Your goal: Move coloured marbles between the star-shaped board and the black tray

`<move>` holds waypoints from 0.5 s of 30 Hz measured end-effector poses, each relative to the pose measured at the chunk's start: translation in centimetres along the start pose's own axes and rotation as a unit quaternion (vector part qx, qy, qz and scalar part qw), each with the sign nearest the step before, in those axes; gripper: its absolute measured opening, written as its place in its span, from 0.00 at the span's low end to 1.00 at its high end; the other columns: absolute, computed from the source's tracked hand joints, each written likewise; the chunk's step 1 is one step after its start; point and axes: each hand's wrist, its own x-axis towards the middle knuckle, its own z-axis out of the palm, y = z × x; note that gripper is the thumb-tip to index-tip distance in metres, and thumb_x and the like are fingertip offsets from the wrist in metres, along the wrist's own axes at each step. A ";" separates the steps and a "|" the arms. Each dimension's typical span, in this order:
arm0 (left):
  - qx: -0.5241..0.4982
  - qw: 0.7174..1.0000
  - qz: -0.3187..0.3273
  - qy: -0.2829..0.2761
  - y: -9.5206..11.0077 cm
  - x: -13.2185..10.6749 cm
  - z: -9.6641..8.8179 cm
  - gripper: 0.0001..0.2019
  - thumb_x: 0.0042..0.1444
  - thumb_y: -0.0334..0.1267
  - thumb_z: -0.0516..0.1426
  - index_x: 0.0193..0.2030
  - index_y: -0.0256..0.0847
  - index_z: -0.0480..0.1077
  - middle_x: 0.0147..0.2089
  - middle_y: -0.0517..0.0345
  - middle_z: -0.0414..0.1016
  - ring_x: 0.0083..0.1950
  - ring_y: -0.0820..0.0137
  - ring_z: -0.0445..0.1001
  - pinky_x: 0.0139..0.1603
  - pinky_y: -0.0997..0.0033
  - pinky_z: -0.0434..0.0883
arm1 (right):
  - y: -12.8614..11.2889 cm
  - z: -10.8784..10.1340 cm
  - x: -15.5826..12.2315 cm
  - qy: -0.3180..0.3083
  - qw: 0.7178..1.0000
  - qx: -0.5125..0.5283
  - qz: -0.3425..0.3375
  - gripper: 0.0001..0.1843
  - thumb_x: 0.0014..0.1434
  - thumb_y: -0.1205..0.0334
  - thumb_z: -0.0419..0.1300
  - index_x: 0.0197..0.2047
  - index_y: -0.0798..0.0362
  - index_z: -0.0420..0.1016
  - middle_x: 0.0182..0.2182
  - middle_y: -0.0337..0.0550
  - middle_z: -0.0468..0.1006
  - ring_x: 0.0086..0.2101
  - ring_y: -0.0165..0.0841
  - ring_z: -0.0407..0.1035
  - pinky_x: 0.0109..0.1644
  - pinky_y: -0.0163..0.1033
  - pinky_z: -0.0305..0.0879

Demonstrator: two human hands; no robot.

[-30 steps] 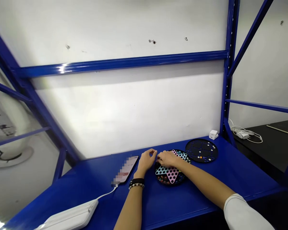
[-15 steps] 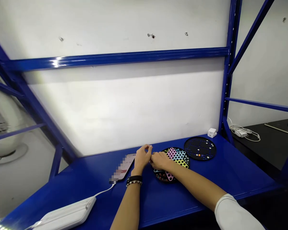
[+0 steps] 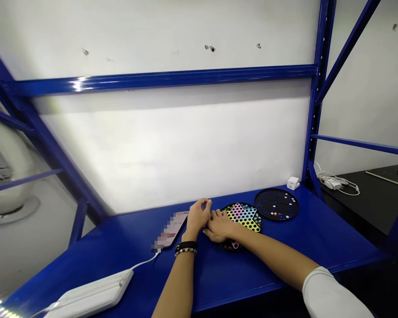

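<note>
A round Chinese checkers board (image 3: 248,214), with a coloured star full of holes and small marbles or pegs around its rim, lies on the blue table. My right hand (image 3: 220,226) rests over its left side, palm down and covering part of it. Its fingers are bent and a little apart, with the thumb out toward me; nothing shows in them. My left hand (image 3: 199,216) is held just left of the board, thumb and index finger pinched together. Whatever sits in that pinch is too small to make out.
A black round tray (image 3: 268,205) with a few small pieces stands behind the board to the right. A phone (image 3: 172,232) lies left of my left hand, cabled to a white power strip (image 3: 96,296). White chargers (image 3: 293,183) sit near the rack post (image 3: 311,110).
My right hand has turned and moved slightly toward me over the board's left side, its thumb now spread from the fingers. My left hand keeps its pinch in nearly the same place.
</note>
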 end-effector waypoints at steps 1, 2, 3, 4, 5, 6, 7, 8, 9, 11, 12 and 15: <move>0.002 1.000 0.000 -0.001 0.0 0.0 0.0 0.17 0.59 0.50 0.50 0.32 0.42 0.73 0.26 0.59 0.76 0.26 0.70 0.70 0.30 0.73 0.62 | 0.1 0.1 0.2 0.000 1.000 0.004 0.008 0.25 0.64 0.50 0.48 0.54 0.59 0.70 0.52 0.63 0.68 0.51 0.52 0.61 0.54 0.62 0.59; 0.004 1.000 0.000 0.000 0.0 0.0 0.0 0.17 0.59 0.50 0.50 0.32 0.42 0.73 0.27 0.59 0.76 0.26 0.70 0.71 0.30 0.73 0.62 | 0.2 0.3 0.4 0.000 1.000 0.008 0.017 0.25 0.64 0.50 0.48 0.55 0.59 0.69 0.52 0.63 0.68 0.52 0.52 0.61 0.54 0.63 0.58; 0.006 1.000 0.002 0.001 0.1 0.0 0.0 0.17 0.59 0.49 0.50 0.32 0.42 0.73 0.28 0.59 0.77 0.27 0.70 0.71 0.30 0.73 0.62 | 0.3 0.4 0.7 0.001 1.000 0.012 0.025 0.25 0.64 0.51 0.49 0.57 0.59 0.68 0.53 0.63 0.68 0.52 0.52 0.60 0.54 0.63 0.58; 0.007 1.000 0.003 0.003 0.1 0.0 0.0 0.16 0.59 0.49 0.50 0.32 0.42 0.73 0.28 0.58 0.77 0.27 0.70 0.71 0.30 0.73 0.62 | 0.4 0.6 1.0 0.004 0.999 0.016 0.033 0.25 0.64 0.51 0.49 0.58 0.58 0.67 0.54 0.63 0.68 0.52 0.52 0.60 0.54 0.63 0.57; 0.007 1.000 0.005 0.003 0.0 0.0 0.1 0.16 0.59 0.49 0.50 0.32 0.42 0.73 0.28 0.58 0.77 0.28 0.70 0.71 0.31 0.73 0.63 | 0.5 0.8 1.4 0.009 0.999 0.018 0.041 0.25 0.63 0.52 0.49 0.59 0.57 0.66 0.54 0.62 0.67 0.52 0.52 0.60 0.54 0.63 0.57; 0.006 1.000 0.007 0.003 0.0 0.0 0.1 0.16 0.59 0.49 0.50 0.32 0.42 0.73 0.28 0.58 0.77 0.28 0.70 0.71 0.31 0.73 0.63 | 0.6 0.9 1.7 0.015 0.999 0.020 0.048 0.26 0.63 0.53 0.50 0.60 0.57 0.65 0.55 0.62 0.67 0.52 0.51 0.60 0.54 0.62 0.57; 0.004 1.000 0.009 0.002 0.0 0.1 0.1 0.16 0.59 0.49 0.50 0.32 0.42 0.73 0.28 0.58 0.77 0.28 0.70 0.71 0.31 0.73 0.63 | 0.8 1.0 2.0 0.019 0.998 0.021 0.052 0.26 0.62 0.54 0.51 0.60 0.56 0.64 0.55 0.62 0.67 0.52 0.51 0.60 0.54 0.62 0.57; 0.003 1.000 0.012 0.002 0.0 0.1 0.1 0.16 0.59 0.48 0.50 0.32 0.42 0.73 0.28 0.58 0.77 0.28 0.70 0.71 0.31 0.73 0.63 | 0.9 1.0 2.4 0.021 0.998 0.021 0.052 0.27 0.61 0.55 0.52 0.61 0.56 0.64 0.56 0.62 0.67 0.52 0.51 0.60 0.54 0.62 0.57; 0.003 1.000 0.014 0.001 -0.1 0.1 0.2 0.16 0.59 0.48 0.50 0.32 0.42 0.73 0.28 0.58 0.77 0.28 0.70 0.71 0.31 0.73 0.63 | 1.0 1.0 2.7 0.020 0.998 0.018 0.051 0.27 0.60 0.55 0.53 0.61 0.55 0.63 0.56 0.61 0.67 0.52 0.51 0.60 0.54 0.61 0.57; 0.009 1.000 0.016 0.000 -0.1 0.1 0.2 0.16 0.59 0.48 0.50 0.32 0.42 0.73 0.27 0.59 0.76 0.27 0.69 0.70 0.31 0.73 0.63 | 1.3 1.0 3.4 0.015 0.999 0.010 0.049 0.28 0.57 0.56 0.56 0.60 0.54 0.63 0.55 0.60 0.68 0.51 0.51 0.60 0.54 0.60 0.57; 0.011 1.000 0.016 -0.001 -0.2 0.1 0.2 0.16 0.59 0.48 0.50 0.32 0.43 0.73 0.27 0.59 0.76 0.27 0.69 0.70 0.31 0.73 0.63 | 1.4 1.0 3.7 0.013 0.998 0.009 0.053 0.29 0.56 0.56 0.57 0.60 0.53 0.63 0.55 0.59 0.69 0.51 0.50 0.61 0.54 0.59 0.58; 0.010 1.000 0.016 -0.004 -0.3 0.2 0.2 0.15 0.59 0.48 0.50 0.32 0.43 0.73 0.28 0.58 0.76 0.28 0.69 0.71 0.32 0.73 0.63 | 1.4 1.3 4.6 0.008 0.996 0.013 0.083 0.31 0.54 0.55 0.59 0.61 0.51 0.61 0.55 0.57 0.68 0.51 0.50 0.61 0.54 0.58 0.58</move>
